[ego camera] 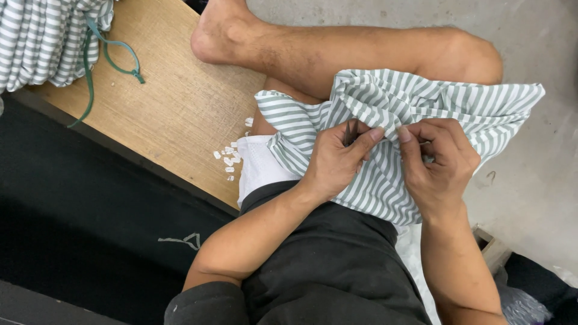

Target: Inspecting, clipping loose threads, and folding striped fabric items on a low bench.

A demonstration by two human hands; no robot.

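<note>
This looks like a small garment workshop worked at floor level: a bare concrete floor (536, 36), a low wooden desk (180, 102) carrying a stack of green-and-white striped fabric pieces (42, 36) tied with a green cord (111, 54), and small white fabric scraps (229, 157) scattered on the wood.

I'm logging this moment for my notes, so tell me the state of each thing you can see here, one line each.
Striped cloth: bunched on the lap, pinched by both hands.
Left hand: closed on the cloth, gripping a small dark tool.
Right hand: fingers pinching a fold.
Stack of striped fabric: folded, tied with green strap.
White scraps: scattered on the wooden board.
</note>
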